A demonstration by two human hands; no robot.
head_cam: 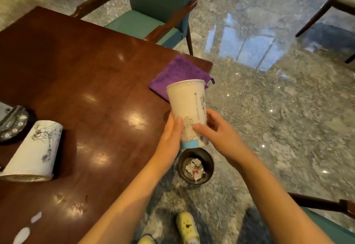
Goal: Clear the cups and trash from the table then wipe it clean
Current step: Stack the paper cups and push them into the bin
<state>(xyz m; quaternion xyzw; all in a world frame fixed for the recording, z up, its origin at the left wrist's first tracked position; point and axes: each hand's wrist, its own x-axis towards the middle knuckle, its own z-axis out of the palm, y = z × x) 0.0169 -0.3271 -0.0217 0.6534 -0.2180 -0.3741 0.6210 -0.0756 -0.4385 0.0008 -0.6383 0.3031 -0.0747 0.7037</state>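
A tall white paper cup (189,105) with a sealed top and a blue band at its base is held upright just past the table's right edge. My left hand (172,138) grips its lower left side, and my right hand (217,132) holds its lower right side. Directly below it on the floor stands a small black trash bin (181,164) with crumpled paper inside. A second white cup (34,152) with ink drawings lies on its side at the table's left. A purple cloth (176,72) lies folded at the table's right corner. White spill spots (24,233) mark the near left.
The dark wooden table (86,70) fills the left. A black round object (13,123) sits at its left edge. A teal chair (153,11) stands behind the table, another chair arm (322,203) at the lower right. My yellow shoes (187,227) stand on the marble floor.
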